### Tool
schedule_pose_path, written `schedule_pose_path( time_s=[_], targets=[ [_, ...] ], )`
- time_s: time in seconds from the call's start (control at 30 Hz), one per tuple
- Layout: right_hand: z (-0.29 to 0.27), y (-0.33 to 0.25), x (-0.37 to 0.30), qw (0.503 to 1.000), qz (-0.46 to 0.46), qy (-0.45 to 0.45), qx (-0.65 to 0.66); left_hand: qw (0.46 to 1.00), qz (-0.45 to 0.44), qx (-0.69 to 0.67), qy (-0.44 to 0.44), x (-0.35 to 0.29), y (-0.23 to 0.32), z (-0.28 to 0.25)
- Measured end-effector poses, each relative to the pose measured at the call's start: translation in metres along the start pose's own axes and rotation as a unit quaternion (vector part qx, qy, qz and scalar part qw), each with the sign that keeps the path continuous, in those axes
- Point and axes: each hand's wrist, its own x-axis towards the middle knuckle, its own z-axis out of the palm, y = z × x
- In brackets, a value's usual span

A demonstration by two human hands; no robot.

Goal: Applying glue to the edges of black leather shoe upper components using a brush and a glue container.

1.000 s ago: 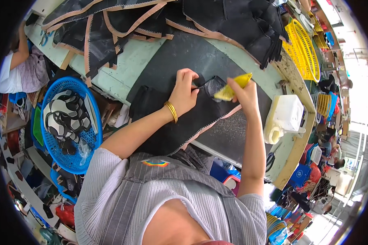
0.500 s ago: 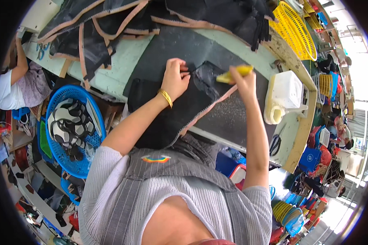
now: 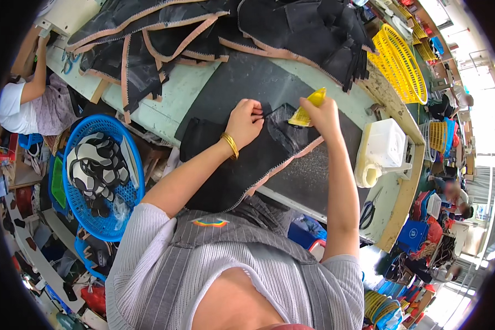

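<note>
A black fabric piece (image 3: 231, 165) lies on the dark work mat, with a toothed zipper strip on pinkish tape (image 3: 283, 165) along its near right edge. At its upper edge my left hand (image 3: 246, 122), with a gold bangle on the wrist, pinches the fabric between curled fingers. My right hand (image 3: 323, 116) is closed round a flat yellow tool (image 3: 301, 117), whose exact kind I cannot make out. The tool's lower edge meets a greyish, smeared patch (image 3: 283, 129) on the fabric.
Similar black pieces with zipper edging (image 3: 308, 30) are heaped at the back. A white plastic container (image 3: 386, 144) and scissors (image 3: 367, 213) are on the right. A blue basket (image 3: 138, 190) of black-and-white pieces stands left, near another person (image 3: 27, 104). Yellow baskets (image 3: 397, 63) are at far right.
The yellow tool has moved left and slightly down onto the grey patch, tilting more upright. My left hand keeps its pinch on the fabric. The whole view has shifted a little.
</note>
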Motion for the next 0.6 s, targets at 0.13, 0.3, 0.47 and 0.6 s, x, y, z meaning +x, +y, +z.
schedule_pose_path(
  time_s=[0.13,0.3,0.47,0.6],
  targets=[
    [0.001,0.002,-0.012,0.984,-0.003,-0.047,0.170,0.999,0.026,0.020,0.022,0.006,0.002,-0.005],
    [0.007,-0.018,-0.031,0.970,-0.047,-0.062,0.231,0.999,-0.017,0.030,0.020,0.006,0.006,-0.007],
    [-0.016,-0.014,-0.036,0.982,0.019,-0.052,0.180,0.967,-0.180,-0.161,-0.082,0.020,0.004,-0.008],
    [0.007,-0.047,-0.027,0.966,-0.138,-0.024,0.216,0.927,-0.254,-0.259,-0.095,0.019,0.013,-0.018]
  ],
)
